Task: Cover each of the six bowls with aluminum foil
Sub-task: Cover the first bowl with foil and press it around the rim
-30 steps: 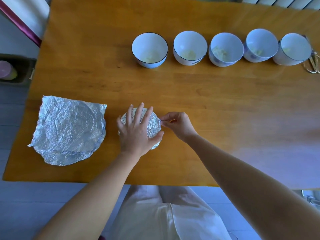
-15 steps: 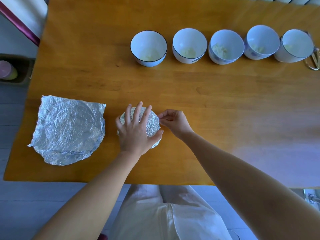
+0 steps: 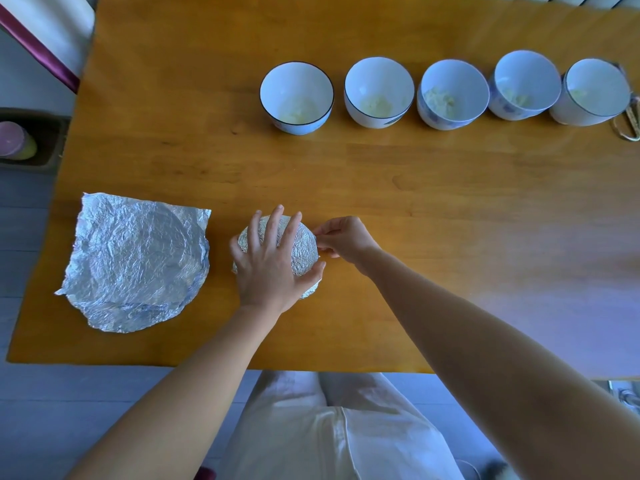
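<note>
Left grip (image 3: 266,268) lies flat on the covered bowl (image 3: 304,251), fingers spread over the foil top, pressing. Right grip (image 3: 346,239) pinches the foil at that bowl's right rim. The bowl sits on the worktop (image 3: 450,271), nearer my edge than the far one; I can't see its contents under the foil. Crumpled foil (image 3: 135,261) lies just left of it, outer corner almost at the worktop's left edge. Far side: I count a row of five open bowls (image 3: 446,123), each with a small pale lump inside; the rightmost is by the right edge. Wide bare wood between row and grips, and off to the right.
</note>
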The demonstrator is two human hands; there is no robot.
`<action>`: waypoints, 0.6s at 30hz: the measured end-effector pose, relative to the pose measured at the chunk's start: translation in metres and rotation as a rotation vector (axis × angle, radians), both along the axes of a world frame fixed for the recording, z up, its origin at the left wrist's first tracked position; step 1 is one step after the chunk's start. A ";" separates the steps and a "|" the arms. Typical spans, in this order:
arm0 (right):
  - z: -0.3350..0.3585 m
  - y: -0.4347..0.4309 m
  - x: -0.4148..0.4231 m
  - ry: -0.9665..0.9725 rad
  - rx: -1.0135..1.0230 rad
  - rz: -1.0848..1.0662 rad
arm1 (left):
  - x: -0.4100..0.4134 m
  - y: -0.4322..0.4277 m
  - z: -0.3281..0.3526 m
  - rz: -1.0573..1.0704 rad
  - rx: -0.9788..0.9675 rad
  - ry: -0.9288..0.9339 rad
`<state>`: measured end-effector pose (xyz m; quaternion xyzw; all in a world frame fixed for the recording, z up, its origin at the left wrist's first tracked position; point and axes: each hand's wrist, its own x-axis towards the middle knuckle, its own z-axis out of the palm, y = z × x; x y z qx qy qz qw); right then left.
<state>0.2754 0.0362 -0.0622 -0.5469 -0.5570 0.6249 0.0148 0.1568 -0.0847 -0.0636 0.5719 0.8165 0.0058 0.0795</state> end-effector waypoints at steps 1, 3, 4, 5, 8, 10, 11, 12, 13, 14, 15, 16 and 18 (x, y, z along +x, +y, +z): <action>0.000 -0.002 0.000 -0.004 0.016 -0.011 | 0.000 0.000 0.000 0.001 0.000 -0.002; 0.001 -0.007 0.001 0.003 0.057 -0.051 | 0.000 0.000 0.001 -0.002 -0.004 -0.006; 0.001 -0.011 0.002 0.011 0.075 -0.074 | 0.000 0.000 0.001 -0.002 -0.008 -0.008; 0.000 -0.014 0.003 0.019 0.086 -0.097 | 0.000 0.000 0.002 -0.002 -0.011 -0.007; 0.003 -0.017 0.006 0.065 0.088 -0.119 | 0.001 0.000 0.004 0.007 -0.014 -0.008; 0.005 -0.016 0.010 0.121 0.051 -0.126 | 0.001 0.000 0.004 0.015 -0.019 -0.006; 0.006 -0.015 0.012 0.146 0.031 -0.128 | 0.001 0.000 0.003 0.015 -0.020 -0.006; 0.007 -0.015 0.012 0.158 0.025 -0.127 | 0.001 0.000 0.003 0.015 -0.020 -0.006; 0.007 -0.016 0.011 0.161 0.024 -0.133 | 0.001 0.000 0.003 0.014 -0.020 -0.005; 0.007 -0.017 0.009 0.159 0.014 -0.152 | 0.001 0.001 0.003 0.016 -0.022 -0.005; 0.006 -0.018 0.007 0.159 -0.027 -0.195 | 0.001 0.001 0.003 0.022 -0.025 -0.004; 0.007 -0.020 0.005 0.172 -0.097 -0.262 | 0.002 0.002 0.003 0.029 -0.028 -0.003; 0.009 -0.024 0.003 0.200 -0.228 -0.396 | 0.002 0.002 0.003 0.035 -0.042 -0.002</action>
